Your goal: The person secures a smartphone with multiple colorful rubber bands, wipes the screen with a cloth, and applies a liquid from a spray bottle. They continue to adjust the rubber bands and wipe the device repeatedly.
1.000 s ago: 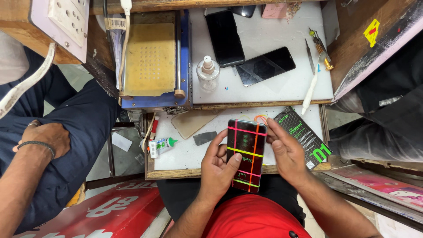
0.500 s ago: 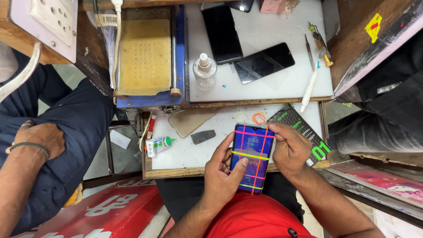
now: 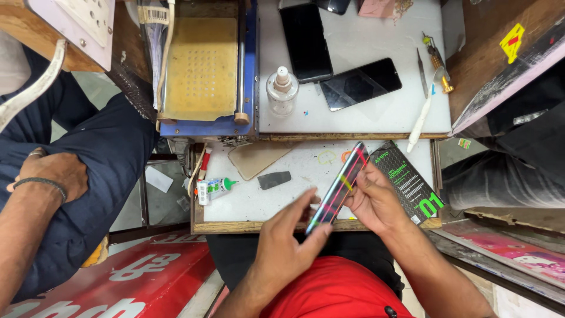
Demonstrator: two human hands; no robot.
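- Phone: lit with coloured grid lines; tilted nearly on edge over the front lip of the lower tabletop; gripped at both ends, probably so the thin side can be looked along.
- Left hand: clasped on the phone's lower end, thumb and fingertips pinching the corner; steadies the near end.
- Right hand: closed around the phone's upper half, fingers wrapped behind it; carries the tilt.
- Dark packet with green print: flat on the lower tabletop, just beside the right hand, partly under it; kept within reach.
- Small glue tube and dark grey wedge: lying loose left of the phone, apart from both hands.
- Beige card: flat at the back of the lower tabletop.
- Upper tabletop: two dark phones laid flat; clear pump bottle upright near the edge; white pen-like tool along the right side.
- Blue-framed plate with perforated yellow mat: left of the upper tabletop.
- Another person's hand: resting on a dark-trousered knee, far left, well apart.
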